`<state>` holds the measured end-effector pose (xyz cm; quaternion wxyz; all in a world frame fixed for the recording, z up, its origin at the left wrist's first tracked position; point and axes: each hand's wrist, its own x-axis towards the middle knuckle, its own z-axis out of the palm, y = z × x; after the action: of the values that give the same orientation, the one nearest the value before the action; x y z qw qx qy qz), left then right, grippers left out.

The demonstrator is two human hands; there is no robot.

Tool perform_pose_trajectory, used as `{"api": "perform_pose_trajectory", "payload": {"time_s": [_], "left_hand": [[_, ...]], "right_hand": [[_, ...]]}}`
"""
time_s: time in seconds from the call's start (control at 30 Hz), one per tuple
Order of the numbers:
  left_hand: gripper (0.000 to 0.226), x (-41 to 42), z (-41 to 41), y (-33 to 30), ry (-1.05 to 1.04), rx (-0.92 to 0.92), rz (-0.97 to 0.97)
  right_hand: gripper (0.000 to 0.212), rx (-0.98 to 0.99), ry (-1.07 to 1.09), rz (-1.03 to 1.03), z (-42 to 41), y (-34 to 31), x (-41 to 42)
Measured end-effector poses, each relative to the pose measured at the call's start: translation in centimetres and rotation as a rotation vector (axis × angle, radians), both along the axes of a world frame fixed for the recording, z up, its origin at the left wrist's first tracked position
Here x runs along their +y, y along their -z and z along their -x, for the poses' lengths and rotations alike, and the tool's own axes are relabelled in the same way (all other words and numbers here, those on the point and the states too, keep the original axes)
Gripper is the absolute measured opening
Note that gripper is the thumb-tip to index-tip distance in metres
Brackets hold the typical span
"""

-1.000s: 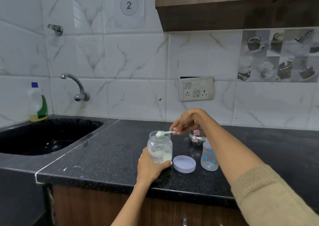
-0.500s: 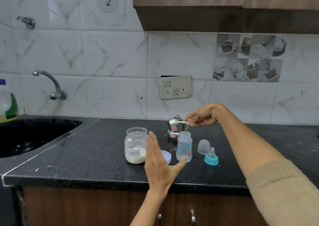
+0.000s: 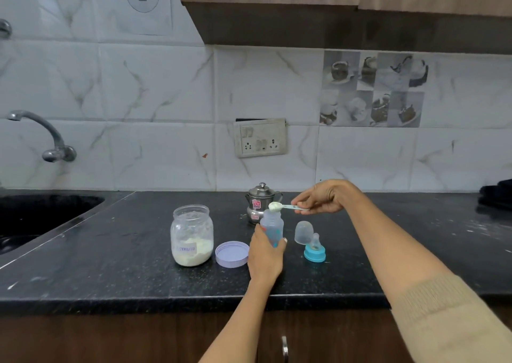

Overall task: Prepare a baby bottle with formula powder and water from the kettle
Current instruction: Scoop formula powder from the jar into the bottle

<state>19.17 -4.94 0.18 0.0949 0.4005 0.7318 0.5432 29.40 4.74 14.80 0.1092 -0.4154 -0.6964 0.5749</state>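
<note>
The open baby bottle (image 3: 273,225) stands upright on the black counter (image 3: 124,251), and my left hand (image 3: 264,257) grips its lower body. My right hand (image 3: 322,197) pinches the handle of a small scoop (image 3: 279,206) heaped with white powder, held level right over the bottle's mouth. To the left is the open formula jar (image 3: 192,235), about a third full of powder, with its lilac lid (image 3: 232,254) lying beside it. A small steel kettle (image 3: 260,200) stands behind the bottle.
The bottle's clear cap (image 3: 303,232) and its teal-ringed teat (image 3: 315,251) lie just right of the bottle. A black sink (image 3: 33,213) with a tap (image 3: 44,135) is at the far left. A dark object (image 3: 496,196) sits at the counter's right edge.
My left hand let go of the jar and took hold of the bottle. My right hand carried the filled scoop from the jar rightward to over the bottle's mouth.
</note>
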Motion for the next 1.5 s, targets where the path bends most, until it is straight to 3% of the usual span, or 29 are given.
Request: {"api": "perform_pose_trajectory", "payload": {"time_s": [0.2, 0.37, 0.47, 0.6, 0.77, 0.87, 0.93, 1.03, 1.13, 1.2, 1.27, 1.33, 1.43, 1.5], "left_hand": [[0.064, 0.1, 0.0, 0.1, 0.001, -0.009, -0.005], [0.065, 0.3, 0.0, 0.1, -0.017, -0.003, 0.019], [0.063, 0.3, 0.0, 0.1, -0.023, 0.004, 0.015], [0.057, 0.3, 0.1, 0.3, -0.024, 0.015, 0.006], [0.056, 0.2, 0.1, 0.3, -0.012, 0.016, -0.003], [0.057, 0.3, 0.1, 0.3, -0.007, 0.009, -0.005], [0.057, 0.3, 0.1, 0.3, -0.002, 0.007, -0.011], [0.057, 0.4, 0.1, 0.4, 0.005, 0.001, -0.021], [0.055, 0.3, 0.2, 0.4, 0.005, 0.006, -0.025], [0.055, 0.3, 0.2, 0.4, 0.006, 0.007, -0.026], [0.056, 0.2, 0.1, 0.3, 0.002, 0.004, -0.020], [0.057, 0.1, 0.1, 0.2, 0.003, -0.006, -0.011], [0.060, 0.1, 0.1, 0.1, 0.012, -0.019, 0.001], [0.061, 0.1, 0.1, 0.0, 0.012, -0.021, 0.010]], "right_hand": [[0.031, -0.086, 0.004, -0.350, 0.7, -0.5, -1.7], [0.019, -0.237, 0.015, -0.901, 1.1, 0.9, -3.4], [0.022, -0.271, 0.005, -1.237, 1.1, 2.1, -5.1], [0.026, -0.488, -0.051, -1.572, 0.8, 3.7, -6.8], [0.023, -0.742, -0.168, -1.748, 0.2, 5.1, -7.6], [0.011, -0.735, -0.195, -1.813, 0.0, 5.4, -7.7], [0.025, -0.651, -0.181, -1.867, 0.0, 5.9, -7.2], [0.021, -0.710, -0.277, -1.814, 0.1, 6.3, -7.1], [0.024, -0.602, -0.126, -1.673, 0.2, 5.7, -7.3], [0.019, -0.374, 0.059, -1.447, 0.6, 5.1, -6.8], [0.028, -0.196, 0.121, -1.158, 0.9, 3.5, -6.3], [0.017, -0.137, 0.117, -0.888, 1.2, 1.8, -5.7], [0.019, -0.039, 0.163, -0.434, 1.2, 0.3, -5.1], [0.019, 0.009, 0.162, -0.254, 1.1, 0.0, -4.8]]}}
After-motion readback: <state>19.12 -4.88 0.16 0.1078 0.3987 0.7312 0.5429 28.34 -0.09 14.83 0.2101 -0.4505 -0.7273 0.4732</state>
